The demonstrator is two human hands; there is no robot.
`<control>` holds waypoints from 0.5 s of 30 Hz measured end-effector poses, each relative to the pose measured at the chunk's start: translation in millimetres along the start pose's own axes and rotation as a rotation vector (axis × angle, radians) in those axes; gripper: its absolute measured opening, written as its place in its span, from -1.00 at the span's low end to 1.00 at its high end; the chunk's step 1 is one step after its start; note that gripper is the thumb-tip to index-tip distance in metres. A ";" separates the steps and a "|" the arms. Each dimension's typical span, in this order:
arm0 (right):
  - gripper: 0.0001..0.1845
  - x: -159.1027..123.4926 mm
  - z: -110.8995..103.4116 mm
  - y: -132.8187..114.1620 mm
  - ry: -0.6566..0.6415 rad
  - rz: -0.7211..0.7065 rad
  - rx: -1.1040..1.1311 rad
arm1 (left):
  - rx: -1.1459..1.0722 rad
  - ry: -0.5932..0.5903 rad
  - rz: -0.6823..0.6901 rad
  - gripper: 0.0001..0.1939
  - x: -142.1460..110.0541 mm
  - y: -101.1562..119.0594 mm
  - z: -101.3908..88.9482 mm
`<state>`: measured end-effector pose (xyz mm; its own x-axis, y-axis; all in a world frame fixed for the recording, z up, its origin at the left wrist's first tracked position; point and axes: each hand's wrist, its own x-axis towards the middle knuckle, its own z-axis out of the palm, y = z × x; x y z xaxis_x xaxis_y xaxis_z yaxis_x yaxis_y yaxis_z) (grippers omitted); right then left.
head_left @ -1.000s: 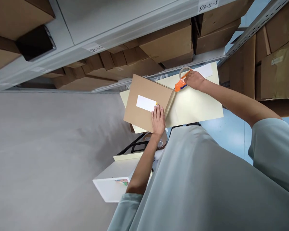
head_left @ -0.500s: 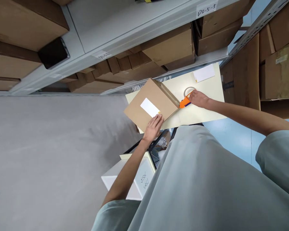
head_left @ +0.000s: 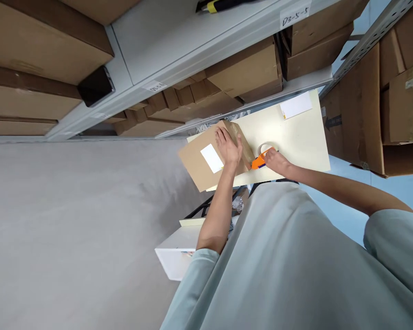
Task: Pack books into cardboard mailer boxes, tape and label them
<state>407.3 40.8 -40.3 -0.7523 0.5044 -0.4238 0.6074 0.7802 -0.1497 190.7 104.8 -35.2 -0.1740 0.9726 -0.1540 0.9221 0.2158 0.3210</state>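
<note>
A cardboard box (head_left: 196,158) with a white label (head_left: 212,158) on top lies angled on the cream tabletop (head_left: 298,142). My left hand (head_left: 229,145) rests flat on the box near its taped edge, fingers extended. In my right hand (head_left: 276,161) is an orange tape dispenser (head_left: 259,161), its front end at the near right corner of the box. The pale tape roll (head_left: 264,147) shows behind my fingers. Clear tape along the side of the box is partly hidden by my left hand.
White label sheets (head_left: 296,105) lie at the table's far right corner. Shelves with cardboard boxes (head_left: 244,68) stand behind. A black phone-like object (head_left: 96,86) and a yellow-black cutter (head_left: 223,4) lie on the upper shelf. A white bin (head_left: 175,261) is below left; open cartons (head_left: 371,110) stand right.
My left hand has moved from the box's near edge up onto its top beside the taped edge. The tape dispenser has shifted slightly toward me and left. The view has moved a little.
</note>
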 end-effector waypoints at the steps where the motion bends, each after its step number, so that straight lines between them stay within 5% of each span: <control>1: -0.44 1.9 -2.5 -11.1 -0.025 -0.033 0.012 | 0.011 -0.006 0.018 -0.14 -10.7 -0.3 -0.6; 9: -0.45 18.4 -17.0 -79.3 -0.180 -0.184 0.147 | 0.067 -0.121 0.150 -0.30 -77.8 -7.6 3.0; 15: -0.53 -20.9 7.3 -53.2 -0.157 -0.099 0.235 | 0.069 -0.172 0.152 -0.31 -79.6 -16.0 4.9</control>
<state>392.5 -14.0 -29.9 -0.7733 0.3523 -0.5272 0.5892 0.7064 -0.3921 191.5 23.5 -32.7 0.0247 0.9632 -0.2676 0.9557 0.0559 0.2892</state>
